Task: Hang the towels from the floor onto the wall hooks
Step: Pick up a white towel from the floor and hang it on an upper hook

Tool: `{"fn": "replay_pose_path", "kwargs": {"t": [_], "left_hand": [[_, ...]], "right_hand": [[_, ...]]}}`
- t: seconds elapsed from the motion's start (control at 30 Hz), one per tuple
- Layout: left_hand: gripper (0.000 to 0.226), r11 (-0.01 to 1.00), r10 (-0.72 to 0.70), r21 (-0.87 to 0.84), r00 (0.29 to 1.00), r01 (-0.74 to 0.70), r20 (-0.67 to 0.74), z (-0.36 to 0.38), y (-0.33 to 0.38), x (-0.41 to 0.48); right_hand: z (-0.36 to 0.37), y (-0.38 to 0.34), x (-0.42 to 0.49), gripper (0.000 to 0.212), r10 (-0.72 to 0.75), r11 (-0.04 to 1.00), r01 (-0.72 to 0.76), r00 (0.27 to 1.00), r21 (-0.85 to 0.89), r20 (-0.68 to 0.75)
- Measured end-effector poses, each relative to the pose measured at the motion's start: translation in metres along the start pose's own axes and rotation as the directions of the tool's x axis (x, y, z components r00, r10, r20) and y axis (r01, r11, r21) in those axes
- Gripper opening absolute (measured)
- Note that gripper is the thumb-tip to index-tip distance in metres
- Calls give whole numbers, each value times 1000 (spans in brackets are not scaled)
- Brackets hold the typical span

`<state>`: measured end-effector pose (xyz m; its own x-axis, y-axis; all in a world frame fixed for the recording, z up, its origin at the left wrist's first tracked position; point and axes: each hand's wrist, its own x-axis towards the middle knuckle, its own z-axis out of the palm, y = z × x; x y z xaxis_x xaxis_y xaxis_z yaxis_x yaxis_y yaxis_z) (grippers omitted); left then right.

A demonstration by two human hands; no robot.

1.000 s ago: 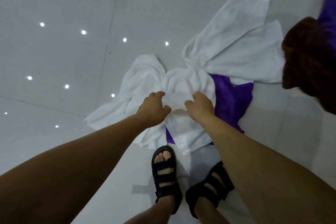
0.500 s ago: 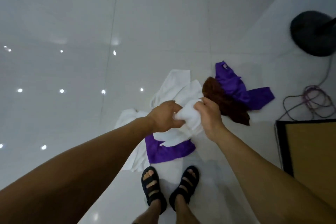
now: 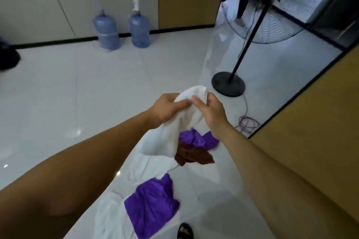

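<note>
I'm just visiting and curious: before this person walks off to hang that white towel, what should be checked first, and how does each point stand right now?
1. White towel held by both hands: ok, left hand and right hand each have a grip near its top.
2. Towel clear of the floor: cannot tell, its lower end hangs by the brown towel.
3. Wall hooks in sight: not ok, none visible.
4. Walking path: not ok, purple towels, fan base and cord lie nearby.
</note>
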<state>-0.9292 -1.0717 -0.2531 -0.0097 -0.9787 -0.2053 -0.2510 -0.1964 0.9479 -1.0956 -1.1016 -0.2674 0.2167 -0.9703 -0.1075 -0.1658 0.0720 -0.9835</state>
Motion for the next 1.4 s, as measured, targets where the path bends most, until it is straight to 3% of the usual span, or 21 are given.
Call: {"fn": "replay_pose_path", "kwargs": {"t": [0.13,0.27,0.37,0.43,0.57,0.7,0.83,0.97,1.13,1.23,1.4], "left_hand": [[12,992,67,-111,998,-66,8,2,62,-7],[13,986,158,37,985,-161,62,11,105,-15],[26,971,207,85,966,-222,156,31,124,-27],[19,968,242,26,954,-251,179,45,137,-37],[23,930,359,31,925,-365,129,69,172,-52],[20,912,407,11,908,-410,98,103,207,-64],[20,882,455,127,890,-455,24,140,230,-72],[22,844,513,243,853,-479,-101,168,243,-79],[24,813,509,387,854,-435,-109,214,242,-92],[31,852,464,348,873,-392,-151,243,239,-98],[29,833,455,422,878,-358,-152,271,237,-106]], "right_hand": [[-37,-20,-30,26,64,977,-66,998,-202,-19],[-70,-45,-62,4,-27,983,-25,960,-183,-278],[-88,-67,-86,11,-83,979,20,948,-202,-306],[-102,-77,-106,18,-101,963,19,950,-270,-296],[-145,-77,-155,24,-112,952,8,939,-305,-324],[-193,-54,-203,21,84,927,-165,967,-338,-240],[-243,-29,-249,39,185,930,-266,935,-253,-303],[-290,-17,-293,27,189,943,-266,923,-201,-336],[-346,-2,-340,36,127,970,-210,868,-123,-480],[-372,2,-367,23,83,993,-118,817,-24,-571],[-395,6,-393,13,-6,999,-24,616,-26,-788]]}}
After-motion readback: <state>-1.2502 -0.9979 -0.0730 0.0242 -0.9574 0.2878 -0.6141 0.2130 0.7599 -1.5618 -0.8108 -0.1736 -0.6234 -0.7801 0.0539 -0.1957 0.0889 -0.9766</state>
